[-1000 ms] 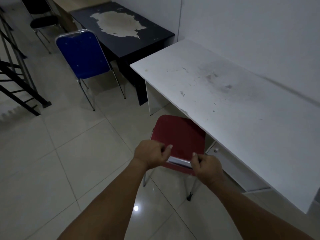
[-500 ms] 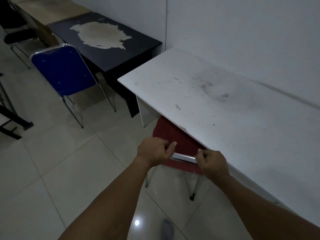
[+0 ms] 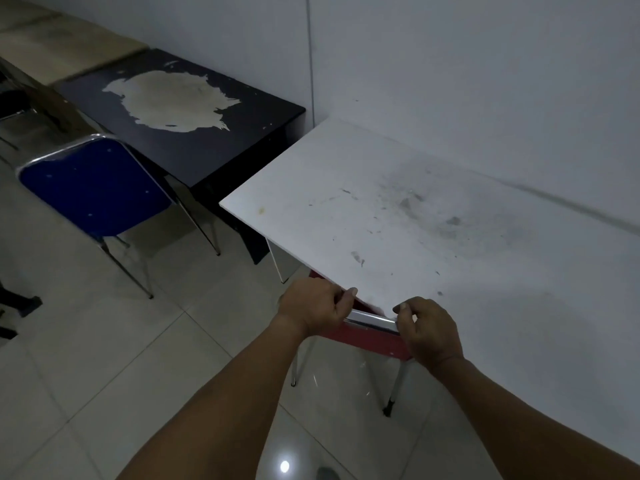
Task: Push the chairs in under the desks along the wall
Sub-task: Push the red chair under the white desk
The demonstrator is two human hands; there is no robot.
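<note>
- My left hand (image 3: 313, 306) and right hand (image 3: 429, 327) both closed round red chair (image 3: 372, 336) top rail, seat under white desk (image 3: 433, 237) front edge.
- Two chairs: blue chair (image 3: 97, 188) stands out from black desk (image 3: 187, 133).

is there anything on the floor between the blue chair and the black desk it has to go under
Nothing visible. The blue chair stands right at the black desk, with only bare floor tile showing around its legs. The space beneath the desk is too dark to check.
</note>
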